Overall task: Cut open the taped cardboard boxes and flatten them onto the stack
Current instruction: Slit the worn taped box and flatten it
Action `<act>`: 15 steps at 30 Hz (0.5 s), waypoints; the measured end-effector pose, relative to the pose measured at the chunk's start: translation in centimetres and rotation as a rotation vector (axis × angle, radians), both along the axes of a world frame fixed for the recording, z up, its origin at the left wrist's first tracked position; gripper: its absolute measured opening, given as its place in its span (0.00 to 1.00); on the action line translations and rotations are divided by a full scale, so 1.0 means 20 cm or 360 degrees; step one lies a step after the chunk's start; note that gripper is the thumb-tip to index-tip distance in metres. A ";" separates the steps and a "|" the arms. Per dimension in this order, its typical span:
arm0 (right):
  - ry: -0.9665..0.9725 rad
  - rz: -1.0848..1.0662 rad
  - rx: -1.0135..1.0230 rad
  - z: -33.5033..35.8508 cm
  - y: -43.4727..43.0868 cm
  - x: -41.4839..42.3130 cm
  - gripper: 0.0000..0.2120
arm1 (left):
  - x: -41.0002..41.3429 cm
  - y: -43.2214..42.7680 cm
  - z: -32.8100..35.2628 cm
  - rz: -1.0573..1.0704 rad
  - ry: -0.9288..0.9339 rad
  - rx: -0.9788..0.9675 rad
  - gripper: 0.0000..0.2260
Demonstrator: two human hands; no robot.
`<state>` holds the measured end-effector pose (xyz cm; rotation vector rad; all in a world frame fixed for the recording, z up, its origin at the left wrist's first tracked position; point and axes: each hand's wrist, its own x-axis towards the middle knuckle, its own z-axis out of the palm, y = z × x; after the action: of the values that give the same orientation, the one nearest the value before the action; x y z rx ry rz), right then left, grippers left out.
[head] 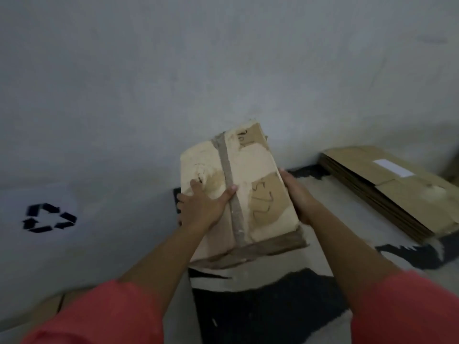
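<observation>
Head: box (263, 170) between left grip (201, 207), right grip (296, 197)

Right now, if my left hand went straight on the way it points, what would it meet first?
Your left hand rests on the taped box, pointing along its top face. It would slide over that cardboard first; beyond the far edge, probably the grey wall, depth unclear.
</observation>
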<state>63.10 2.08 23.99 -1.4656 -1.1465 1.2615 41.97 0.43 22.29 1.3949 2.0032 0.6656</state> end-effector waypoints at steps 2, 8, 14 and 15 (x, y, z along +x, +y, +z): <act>-0.0084 -0.0009 -0.0041 0.03 -0.02 0.18 0.45 | 0.19 -0.02 -0.03 -0.0039 -0.0079 -0.0026 0.55; -0.0237 0.0006 -0.0261 0.06 0.03 0.60 0.57 | 0.58 0.00 -0.16 -0.0085 -0.0279 -0.0089 0.53; -0.0436 0.0003 -0.0154 0.00 0.28 0.76 0.60 | 0.79 0.22 -0.26 -0.0150 -0.0380 -0.0205 0.55; -0.0459 -0.0007 -0.0164 -0.02 0.33 0.78 0.61 | 0.82 0.27 -0.29 -0.0152 -0.0399 -0.0208 0.55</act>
<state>78.77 8.69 23.50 -1.7689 -1.2793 1.1452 58.27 5.75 16.44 1.2551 1.7410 0.6222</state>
